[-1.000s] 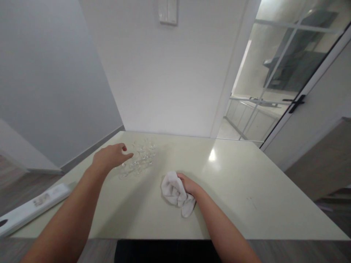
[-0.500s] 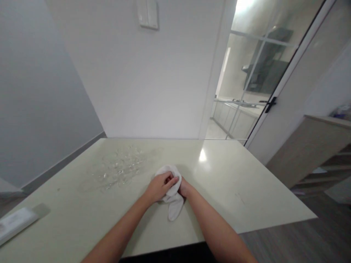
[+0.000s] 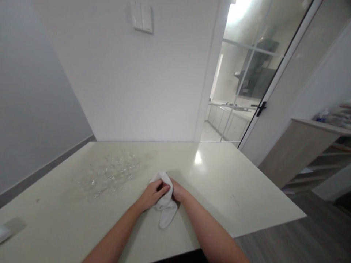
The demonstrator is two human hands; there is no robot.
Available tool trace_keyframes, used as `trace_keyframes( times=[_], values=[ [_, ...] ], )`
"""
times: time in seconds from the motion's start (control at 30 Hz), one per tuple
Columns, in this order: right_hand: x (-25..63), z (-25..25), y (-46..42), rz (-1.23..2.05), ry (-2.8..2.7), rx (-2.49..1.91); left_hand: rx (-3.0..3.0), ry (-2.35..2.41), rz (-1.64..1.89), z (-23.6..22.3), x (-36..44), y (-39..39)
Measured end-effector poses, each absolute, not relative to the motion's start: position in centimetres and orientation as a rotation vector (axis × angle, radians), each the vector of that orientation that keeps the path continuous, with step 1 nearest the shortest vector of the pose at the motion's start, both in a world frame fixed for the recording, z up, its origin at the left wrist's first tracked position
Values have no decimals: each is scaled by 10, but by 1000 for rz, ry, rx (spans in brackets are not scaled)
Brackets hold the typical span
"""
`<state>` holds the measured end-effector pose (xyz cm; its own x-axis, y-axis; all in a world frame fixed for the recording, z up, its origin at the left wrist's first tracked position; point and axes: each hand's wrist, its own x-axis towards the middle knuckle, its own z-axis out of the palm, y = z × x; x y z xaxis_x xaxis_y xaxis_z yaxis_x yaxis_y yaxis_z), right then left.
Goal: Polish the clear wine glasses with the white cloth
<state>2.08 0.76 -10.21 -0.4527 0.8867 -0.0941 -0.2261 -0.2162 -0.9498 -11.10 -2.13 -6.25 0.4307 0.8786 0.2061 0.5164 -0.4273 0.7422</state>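
Note:
A white cloth (image 3: 168,212) is bunched between my two hands, just above the front middle of the table. My left hand (image 3: 152,194) is closed on its near left side, thumb and fingers curled together. Behind the cloth on the right, my right hand (image 3: 177,190) presses into it, most of its fingers covered by the fabric. One end of the cloth hangs down toward the tabletop. Whether anything is wrapped inside the cloth is hidden. Several clear glasses (image 3: 109,175) stand or lie grouped to the left of my hands; their outlines are faint.
The pale glossy table (image 3: 219,204) meets a white wall at its far edge. A white object (image 3: 4,233) lies at the left edge of view. On the right are a glass-paned door (image 3: 246,87) with a black handle and a wooden shelf unit (image 3: 296,146).
The view has turned slightly right, so everything sits a little further left. Both hands keep hold of the cloth, with little change in their grip.

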Motion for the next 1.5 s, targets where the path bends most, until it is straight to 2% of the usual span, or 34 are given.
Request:
trace_keyframes(
  times=[0.4,1.33,1.5],
  values=[
    [21,-108,8,1795,-1226,-687,2147,1132,712,-70,-112,-18],
    [21,-107,8,1789,-1183,-764,2203,1106,797,-75,-112,-19],
    [27,-95,1,1771,-1035,-824,2386,1185,969,-51,-102,-38]
  ],
)
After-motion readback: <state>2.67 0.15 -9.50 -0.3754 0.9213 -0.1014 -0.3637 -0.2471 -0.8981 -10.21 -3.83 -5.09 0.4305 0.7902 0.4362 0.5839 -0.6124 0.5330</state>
